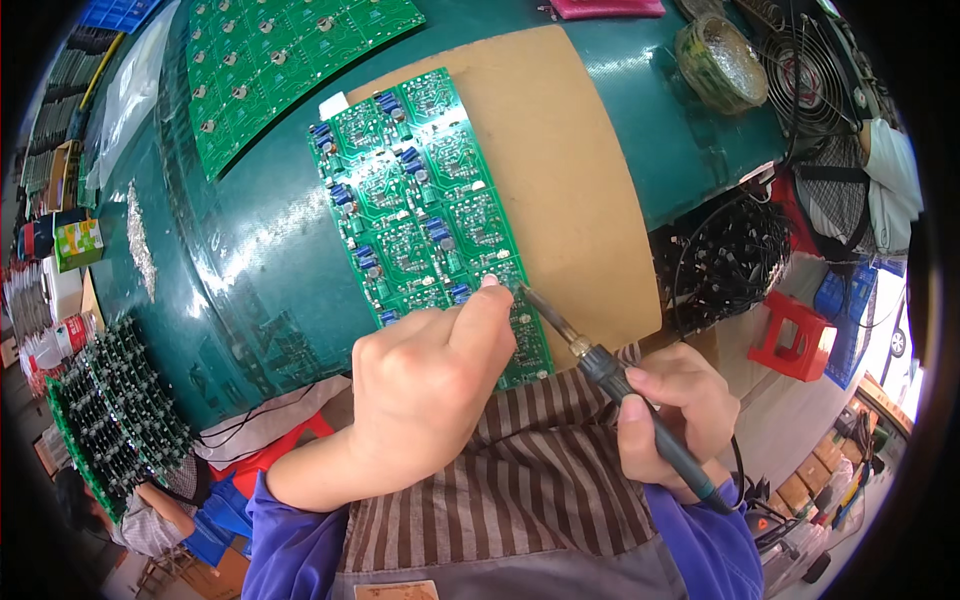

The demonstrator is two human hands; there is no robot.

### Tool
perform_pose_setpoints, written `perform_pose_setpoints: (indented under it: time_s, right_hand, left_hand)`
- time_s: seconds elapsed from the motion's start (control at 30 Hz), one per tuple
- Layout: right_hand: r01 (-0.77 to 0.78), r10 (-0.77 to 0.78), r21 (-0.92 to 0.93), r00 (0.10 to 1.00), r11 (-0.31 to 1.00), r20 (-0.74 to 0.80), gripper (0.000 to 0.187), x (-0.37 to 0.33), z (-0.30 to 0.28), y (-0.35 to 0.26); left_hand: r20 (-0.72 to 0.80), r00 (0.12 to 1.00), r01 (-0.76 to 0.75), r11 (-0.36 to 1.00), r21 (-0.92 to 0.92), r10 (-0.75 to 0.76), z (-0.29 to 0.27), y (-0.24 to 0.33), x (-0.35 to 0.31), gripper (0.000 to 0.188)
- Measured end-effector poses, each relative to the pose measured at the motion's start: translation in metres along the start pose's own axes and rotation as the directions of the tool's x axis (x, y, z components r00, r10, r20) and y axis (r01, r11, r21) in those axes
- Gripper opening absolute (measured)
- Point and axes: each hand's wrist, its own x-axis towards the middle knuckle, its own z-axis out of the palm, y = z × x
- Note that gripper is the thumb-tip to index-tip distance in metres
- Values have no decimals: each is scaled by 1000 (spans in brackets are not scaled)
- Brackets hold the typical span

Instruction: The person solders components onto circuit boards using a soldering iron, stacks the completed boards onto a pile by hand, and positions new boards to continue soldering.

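A long green circuit board panel [455, 150] with rows of blue components lies on a brown sheet [590, 200]. My left hand [425, 385] is closed over the panel's near part. Its index finger reaches to the board's right edge, and whatever the fingers pinch is hidden. My right hand [680, 405] grips a soldering iron [610, 370] by its dark handle, like a pen. The iron slants up and left, its metal tip at the right edge of the panel, close beside my left index fingertip. Whether the tip touches the board I cannot tell.
A larger green board panel [275, 50] lies at the far left on the green mat [240, 260]. A roll of tape [720, 65] and a round fan guard [805, 80] are at the far right. Black cables [725, 260] and a red stool [792, 337] are right; stacked boards [120, 410] stand left.
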Motion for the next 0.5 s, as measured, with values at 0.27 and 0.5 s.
perform_pose_setpoints:
  time_s: [0.27, 0.5]
  right_hand:
    - [13, -13, -15, 1000, 1000, 13, 18, 1, -4, -4]
    - [-11, 11, -7, 1000, 1000, -16, 17, 0, 1, -3]
  left_hand:
    - [5, 1000, -29, 999, 34, 29, 2, 1, -1, 16]
    - [12, 1000, 26, 997, -75, -25, -2, 3, 0, 19]
